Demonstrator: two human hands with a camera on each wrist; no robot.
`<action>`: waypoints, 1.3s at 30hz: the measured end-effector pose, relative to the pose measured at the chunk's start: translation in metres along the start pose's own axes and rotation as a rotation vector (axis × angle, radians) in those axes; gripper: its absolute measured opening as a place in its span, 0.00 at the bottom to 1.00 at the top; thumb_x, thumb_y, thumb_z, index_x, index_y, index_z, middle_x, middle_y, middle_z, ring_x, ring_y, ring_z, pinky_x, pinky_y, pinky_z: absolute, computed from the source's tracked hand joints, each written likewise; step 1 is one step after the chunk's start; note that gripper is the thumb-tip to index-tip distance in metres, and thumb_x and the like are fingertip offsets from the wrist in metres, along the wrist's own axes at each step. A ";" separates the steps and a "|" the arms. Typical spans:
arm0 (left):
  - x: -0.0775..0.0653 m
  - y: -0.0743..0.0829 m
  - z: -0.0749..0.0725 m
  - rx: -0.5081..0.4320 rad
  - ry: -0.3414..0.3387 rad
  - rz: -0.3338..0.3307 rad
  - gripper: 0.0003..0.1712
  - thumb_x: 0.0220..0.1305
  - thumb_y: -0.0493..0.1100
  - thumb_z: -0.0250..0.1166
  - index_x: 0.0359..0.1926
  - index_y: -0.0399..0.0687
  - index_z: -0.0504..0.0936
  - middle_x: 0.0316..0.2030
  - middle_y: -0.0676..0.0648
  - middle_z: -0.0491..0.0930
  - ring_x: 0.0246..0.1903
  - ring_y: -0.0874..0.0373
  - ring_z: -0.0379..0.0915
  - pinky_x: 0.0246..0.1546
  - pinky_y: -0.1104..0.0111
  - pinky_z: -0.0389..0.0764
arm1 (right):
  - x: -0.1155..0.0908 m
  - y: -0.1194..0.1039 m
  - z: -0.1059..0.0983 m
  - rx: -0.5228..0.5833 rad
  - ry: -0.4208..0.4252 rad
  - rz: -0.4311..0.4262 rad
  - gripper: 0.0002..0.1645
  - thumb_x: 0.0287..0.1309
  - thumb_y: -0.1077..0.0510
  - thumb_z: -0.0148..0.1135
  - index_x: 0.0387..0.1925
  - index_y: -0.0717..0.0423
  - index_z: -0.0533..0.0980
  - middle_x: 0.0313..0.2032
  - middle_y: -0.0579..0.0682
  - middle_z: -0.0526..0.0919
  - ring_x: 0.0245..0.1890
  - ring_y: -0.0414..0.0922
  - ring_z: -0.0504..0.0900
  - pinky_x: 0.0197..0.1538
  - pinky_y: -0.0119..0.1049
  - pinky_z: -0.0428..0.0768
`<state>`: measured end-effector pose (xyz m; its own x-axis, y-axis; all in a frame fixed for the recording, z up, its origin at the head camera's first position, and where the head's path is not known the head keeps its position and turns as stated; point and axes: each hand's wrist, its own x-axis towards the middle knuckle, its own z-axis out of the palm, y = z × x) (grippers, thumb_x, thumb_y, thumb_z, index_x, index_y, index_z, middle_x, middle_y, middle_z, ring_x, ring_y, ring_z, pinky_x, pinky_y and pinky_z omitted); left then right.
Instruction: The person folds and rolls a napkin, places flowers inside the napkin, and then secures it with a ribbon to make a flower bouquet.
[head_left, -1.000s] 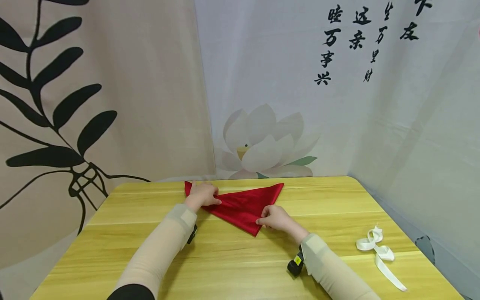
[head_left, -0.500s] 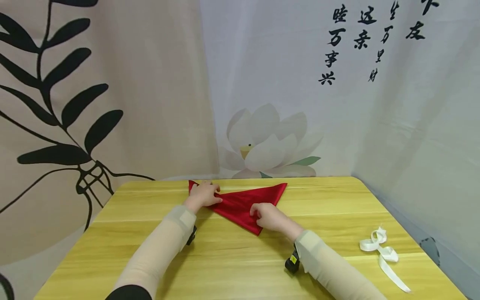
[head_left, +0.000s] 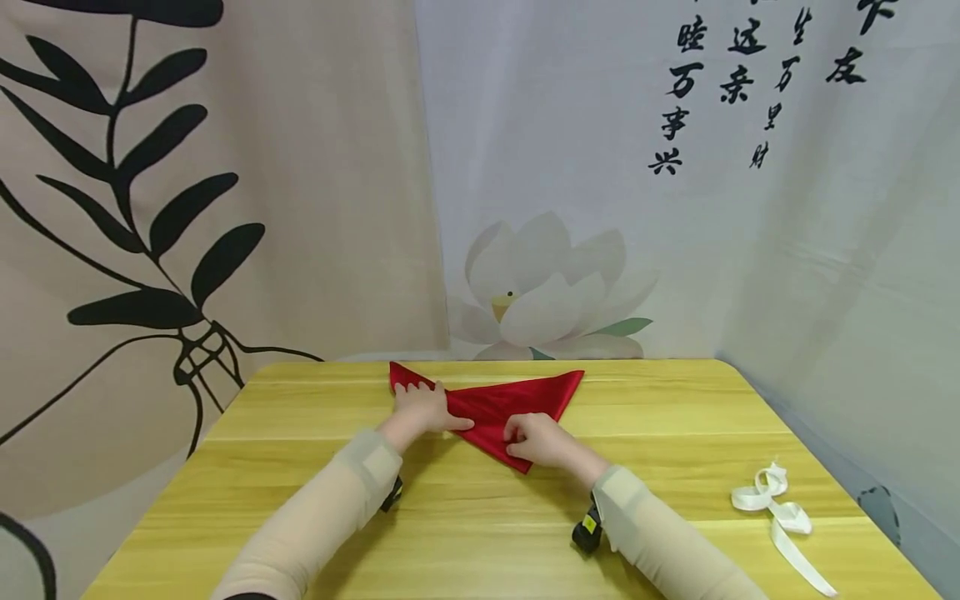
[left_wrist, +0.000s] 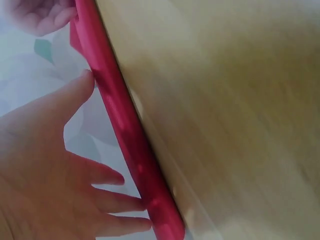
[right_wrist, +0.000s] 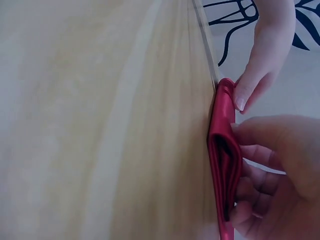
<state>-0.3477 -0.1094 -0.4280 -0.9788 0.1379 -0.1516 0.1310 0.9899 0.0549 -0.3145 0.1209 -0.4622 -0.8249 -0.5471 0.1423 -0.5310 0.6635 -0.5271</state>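
A folded red satin cloth point(head_left: 517, 408) lies near the far edge of the wooden table, roughly triangular, with a layered fold visible in the right wrist view. My left hand point(head_left: 423, 408) rests on its left part, fingers spread and thumb stretched to the right. The left wrist view shows that hand point(left_wrist: 55, 165) with its fingertips touching the cloth point(left_wrist: 120, 110). Over the cloth's near corner is my right hand point(head_left: 546, 442), fingers bent and thumb apart from them. In the right wrist view, this hand's thumb and fingertips point(right_wrist: 242, 215) touch the top of the cloth point(right_wrist: 225, 155).
A white ribbon point(head_left: 783, 517), looped and trailing a tail, lies on the right side of the wooden table point(head_left: 480, 533). Behind the table hangs a curtain point(head_left: 337, 183) printed with leaves, a lotus and black characters.
My right hand has let go of the cloth's near corner and moved slightly left onto the cloth. My left hand has spread its fingers and shifted slightly nearer. The head view has turned a little left.
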 end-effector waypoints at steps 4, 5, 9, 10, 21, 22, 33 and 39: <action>0.000 0.001 0.005 0.017 -0.029 -0.015 0.64 0.50 0.81 0.55 0.70 0.32 0.61 0.67 0.27 0.59 0.67 0.31 0.52 0.64 0.36 0.40 | -0.001 0.002 0.001 0.002 0.000 0.003 0.08 0.53 0.60 0.70 0.27 0.51 0.76 0.18 0.39 0.73 0.23 0.37 0.70 0.31 0.33 0.72; 0.000 0.001 0.006 0.013 -0.037 -0.017 0.64 0.50 0.81 0.55 0.70 0.32 0.61 0.67 0.27 0.58 0.67 0.31 0.51 0.64 0.36 0.39 | -0.001 0.002 0.001 0.004 -0.002 0.004 0.09 0.53 0.60 0.70 0.27 0.50 0.76 0.18 0.38 0.73 0.23 0.37 0.70 0.31 0.33 0.72; -0.001 -0.001 0.008 -0.017 -0.066 -0.023 0.63 0.51 0.80 0.54 0.70 0.32 0.61 0.67 0.27 0.57 0.68 0.30 0.49 0.63 0.35 0.36 | -0.001 0.002 0.001 0.025 -0.018 0.026 0.11 0.52 0.57 0.71 0.25 0.50 0.74 0.17 0.39 0.72 0.22 0.37 0.70 0.30 0.33 0.71; -0.001 -0.001 0.008 -0.025 -0.071 -0.024 0.63 0.51 0.80 0.55 0.70 0.32 0.61 0.68 0.27 0.57 0.68 0.30 0.49 0.63 0.34 0.36 | -0.001 0.002 0.000 0.032 -0.025 0.033 0.11 0.52 0.57 0.71 0.25 0.50 0.74 0.17 0.39 0.72 0.22 0.37 0.70 0.29 0.32 0.70; 0.003 -0.001 0.010 -0.002 -0.081 -0.048 0.64 0.50 0.81 0.54 0.71 0.35 0.60 0.69 0.29 0.56 0.68 0.31 0.49 0.62 0.34 0.35 | 0.000 0.002 -0.003 0.071 -0.081 0.054 0.19 0.45 0.49 0.77 0.27 0.53 0.75 0.19 0.40 0.72 0.24 0.37 0.69 0.30 0.32 0.68; 0.003 -0.001 0.010 0.000 -0.081 -0.052 0.64 0.50 0.81 0.54 0.71 0.36 0.59 0.69 0.29 0.56 0.68 0.31 0.48 0.62 0.34 0.34 | 0.000 0.003 -0.004 0.075 -0.088 0.055 0.20 0.44 0.48 0.78 0.26 0.54 0.74 0.18 0.40 0.71 0.24 0.37 0.68 0.29 0.32 0.68; 0.005 0.001 0.011 0.047 -0.088 -0.042 0.64 0.49 0.83 0.52 0.71 0.36 0.61 0.68 0.30 0.58 0.68 0.32 0.50 0.63 0.35 0.35 | 0.000 0.001 -0.002 0.026 -0.134 0.063 0.22 0.41 0.50 0.79 0.17 0.51 0.70 0.14 0.39 0.69 0.21 0.36 0.67 0.28 0.31 0.66; 0.003 0.001 0.007 0.068 -0.070 0.016 0.58 0.53 0.78 0.56 0.69 0.37 0.65 0.66 0.32 0.62 0.66 0.32 0.54 0.63 0.34 0.34 | 0.000 -0.004 -0.002 0.014 -0.126 0.070 0.18 0.44 0.56 0.74 0.17 0.52 0.70 0.15 0.41 0.70 0.21 0.38 0.68 0.28 0.31 0.67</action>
<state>-0.3498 -0.1074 -0.4351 -0.9633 0.1534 -0.2201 0.1591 0.9872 -0.0085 -0.3127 0.1196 -0.4585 -0.8286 -0.5598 -0.0009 -0.4694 0.6957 -0.5438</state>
